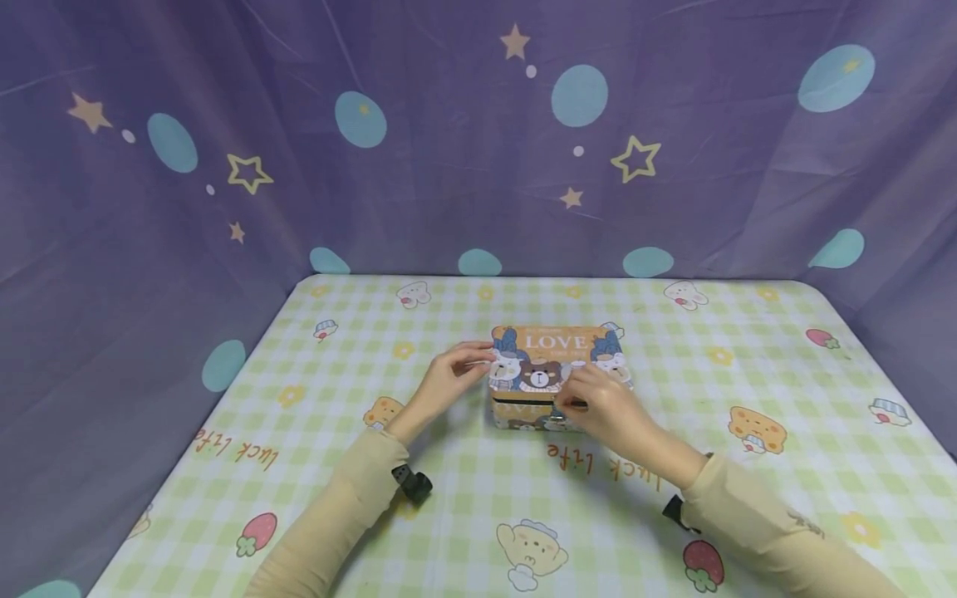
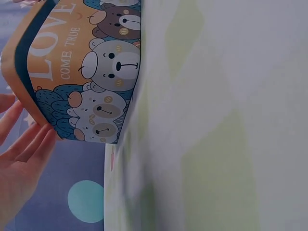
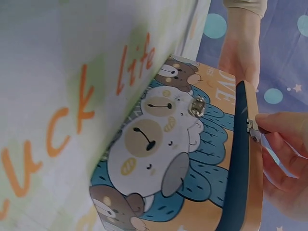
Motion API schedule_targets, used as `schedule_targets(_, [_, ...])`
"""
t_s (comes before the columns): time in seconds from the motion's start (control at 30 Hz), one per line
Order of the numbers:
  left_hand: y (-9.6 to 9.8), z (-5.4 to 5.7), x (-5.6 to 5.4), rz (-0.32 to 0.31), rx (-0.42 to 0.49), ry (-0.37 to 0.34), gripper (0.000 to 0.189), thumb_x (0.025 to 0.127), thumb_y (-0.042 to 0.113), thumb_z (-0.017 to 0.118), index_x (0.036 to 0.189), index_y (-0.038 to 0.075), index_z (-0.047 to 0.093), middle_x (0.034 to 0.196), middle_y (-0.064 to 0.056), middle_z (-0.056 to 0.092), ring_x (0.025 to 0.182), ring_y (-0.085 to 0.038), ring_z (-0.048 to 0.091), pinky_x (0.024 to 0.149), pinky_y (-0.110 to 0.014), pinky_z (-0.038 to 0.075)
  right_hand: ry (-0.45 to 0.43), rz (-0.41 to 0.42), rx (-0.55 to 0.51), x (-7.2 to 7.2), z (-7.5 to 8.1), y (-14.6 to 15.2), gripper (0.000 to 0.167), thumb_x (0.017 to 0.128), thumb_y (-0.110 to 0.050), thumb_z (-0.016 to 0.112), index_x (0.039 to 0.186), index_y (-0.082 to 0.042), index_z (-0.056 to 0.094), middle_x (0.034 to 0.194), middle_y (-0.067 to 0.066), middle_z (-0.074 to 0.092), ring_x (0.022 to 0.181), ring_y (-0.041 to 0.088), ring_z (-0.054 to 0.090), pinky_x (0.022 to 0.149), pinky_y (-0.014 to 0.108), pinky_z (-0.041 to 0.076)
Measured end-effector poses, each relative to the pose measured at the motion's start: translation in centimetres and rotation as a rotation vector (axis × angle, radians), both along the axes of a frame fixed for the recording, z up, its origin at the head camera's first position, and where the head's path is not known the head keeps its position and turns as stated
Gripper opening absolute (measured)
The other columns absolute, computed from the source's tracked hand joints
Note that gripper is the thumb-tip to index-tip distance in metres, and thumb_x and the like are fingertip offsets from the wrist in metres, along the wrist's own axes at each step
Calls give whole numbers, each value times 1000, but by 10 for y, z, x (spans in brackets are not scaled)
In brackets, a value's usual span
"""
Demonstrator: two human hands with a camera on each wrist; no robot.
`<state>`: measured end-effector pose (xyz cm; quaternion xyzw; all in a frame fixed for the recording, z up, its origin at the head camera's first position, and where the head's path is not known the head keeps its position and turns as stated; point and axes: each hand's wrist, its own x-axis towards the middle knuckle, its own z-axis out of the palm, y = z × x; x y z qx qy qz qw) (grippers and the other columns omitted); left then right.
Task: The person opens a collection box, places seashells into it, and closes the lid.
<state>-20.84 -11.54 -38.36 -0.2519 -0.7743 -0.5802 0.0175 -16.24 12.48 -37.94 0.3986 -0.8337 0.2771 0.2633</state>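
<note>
A small lidded box point(image 1: 540, 355) with printed bears and the word LOVE rests on the cloth. Along its front a dark gap shows under the lid point(image 3: 253, 187), which is slightly raised from the body. My right hand point(image 1: 607, 405) pinches the small metal latch point(image 3: 252, 129) on the lid's front edge between thumb and fingertip. Below it, a metal catch point(image 3: 197, 107) is fixed on the box's front. At the other end, my left hand point(image 1: 454, 374) touches the lid's left side with its fingertips, fingers nearly straight. The box's inside is hidden.
A green-and-white checked cloth point(image 1: 419, 531) with cartoon prints covers the table. Purple curtains point(image 1: 449, 166) with stars and ovals hang behind it and at both sides. Each wrist carries a small black camera point(image 1: 413, 483).
</note>
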Motion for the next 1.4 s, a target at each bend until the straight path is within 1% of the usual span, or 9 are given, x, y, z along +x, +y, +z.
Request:
schedule_targets(0.1, [-1,0,1,-7,-3,-19,19,82,-5,57,98,-13,59,119,-28,49,107,-37,50,90,-35,42,4,-13,2,2,-4,0,22,58,6,74,70,-8,61,70,-3,58,69,10,50,61,20,46])
schedule_targets(0.27, [-1,-2,2,-34,14,-56,20,81,-5,57,99,-15,58,121,-29,46,108,-38,48,91,-39,41,5,-29,-7,4,-11,-1,22,57,5,75,69,-8,62,71,-4,58,70,9,50,62,17,46])
schedule_targets(0.37, [-1,-3,3,-44,12,-62,21,81,-6,57,100,-16,57,122,-29,44,109,-39,47,91,-41,40,10,-35,-16,5,-14,-2,22,57,5,75,68,-8,62,70,-4,58,69,8,50,62,16,45])
schedule_targets(0.6, [-1,-3,4,-41,-11,-81,23,81,-4,57,102,-14,56,125,-27,43,106,-38,50,90,-34,42,0,-35,-16,6,-17,-3,22,58,5,75,68,-9,61,70,-3,58,70,9,50,63,18,46])
schedule_targets(0.73, [0,-4,5,-47,-27,-110,26,81,-4,58,104,-15,55,126,-28,41,106,-40,50,91,-37,41,-11,-23,-8,8,-22,-3,22,58,5,75,68,-8,61,71,-3,58,71,9,51,63,16,46])
schedule_targets(0.87, [-1,-6,6,-44,-55,-138,27,81,-3,58,105,-14,55,127,-27,40,107,-39,49,92,-35,41,-14,-12,-1,10,-28,-3,22,57,5,76,69,-8,62,73,-3,58,72,10,51,64,14,46])
schedule_targets(0.93, [-1,-7,6,-36,-54,-146,27,81,-3,58,106,-13,55,128,-26,41,107,-38,50,92,-34,41,-14,-8,-4,10,-30,-3,22,56,5,76,69,-8,63,73,-3,59,73,10,51,64,15,46])
schedule_targets(1.23, [-1,-7,7,-26,-66,-147,28,82,-1,58,108,-12,55,128,-24,41,107,-36,50,91,-31,41,-31,57,-10,10,-31,-1,20,56,1,78,70,-7,66,76,-2,59,77,12,51,67,18,47])
schedule_targets(1.4, [-1,-7,7,-28,-71,-141,28,83,0,58,109,-11,55,128,-24,41,107,-36,50,92,-32,41,-26,84,-17,10,-30,0,21,56,0,78,71,-7,65,78,-1,59,78,13,51,69,19,47])
